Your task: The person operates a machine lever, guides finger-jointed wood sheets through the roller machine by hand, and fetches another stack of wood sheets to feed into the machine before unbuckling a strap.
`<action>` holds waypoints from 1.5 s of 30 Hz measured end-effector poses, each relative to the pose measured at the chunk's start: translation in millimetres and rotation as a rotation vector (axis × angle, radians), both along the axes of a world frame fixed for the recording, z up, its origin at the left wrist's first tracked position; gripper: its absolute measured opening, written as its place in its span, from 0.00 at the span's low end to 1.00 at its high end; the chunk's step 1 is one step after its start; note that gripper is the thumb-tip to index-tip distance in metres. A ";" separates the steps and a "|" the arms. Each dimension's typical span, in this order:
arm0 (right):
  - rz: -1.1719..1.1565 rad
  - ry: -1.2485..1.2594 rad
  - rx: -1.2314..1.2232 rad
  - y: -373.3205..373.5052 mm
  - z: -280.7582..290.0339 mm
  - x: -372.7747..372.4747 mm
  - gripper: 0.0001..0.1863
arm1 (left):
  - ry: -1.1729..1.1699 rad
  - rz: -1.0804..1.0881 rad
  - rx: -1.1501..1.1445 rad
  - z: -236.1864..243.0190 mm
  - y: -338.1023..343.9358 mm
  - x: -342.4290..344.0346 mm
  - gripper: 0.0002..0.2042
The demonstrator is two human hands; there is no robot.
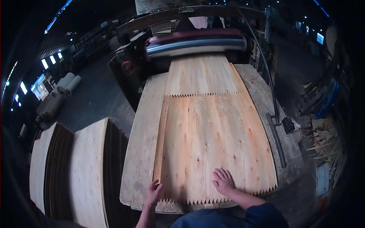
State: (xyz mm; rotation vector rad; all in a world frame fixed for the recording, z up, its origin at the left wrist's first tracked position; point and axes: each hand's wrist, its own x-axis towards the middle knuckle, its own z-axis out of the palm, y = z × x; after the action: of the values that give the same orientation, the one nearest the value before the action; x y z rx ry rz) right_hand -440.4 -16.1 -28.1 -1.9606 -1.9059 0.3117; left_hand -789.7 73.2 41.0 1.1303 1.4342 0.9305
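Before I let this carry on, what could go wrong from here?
The left hand is beside the toothed edge of the near sheet, which might prick it. The toothed end of the far sheet meets the near sheet and could snag or chip. The dark bar lies close to the near sheet's right side and might catch it.

On the bench (pixel 141 152), the right hand (pixel 223 181) lies spread on a toothed wood sheet (pixel 213 140) toward the near edge; the left hand (pixel 154 193) is by its near left corner. Another sheet (pixel 203 74) reaches the roller (pixel 195 47) at the far edge.
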 end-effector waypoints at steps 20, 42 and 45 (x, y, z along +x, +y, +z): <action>0.071 0.014 0.389 -35.5 71.2 -9.4 0.25 | -0.199 -0.011 -0.157 -14.2 6.9 -47.9 0.21; -0.037 -0.026 -0.030 38.5 -6.9 30.0 0.31 | 0.589 -0.057 0.322 -35.0 -23.5 5.4 0.18; 0.041 -0.007 -0.091 -12.6 3.7 16.1 0.34 | 0.129 -0.202 -0.293 -5.1 -5.6 4.3 0.12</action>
State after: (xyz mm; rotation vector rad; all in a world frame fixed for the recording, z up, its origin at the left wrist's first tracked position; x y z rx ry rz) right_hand -424.2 -28.7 -24.4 -1.9849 -1.9709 0.4104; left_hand -785.4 67.6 35.9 1.1043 1.4723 0.4950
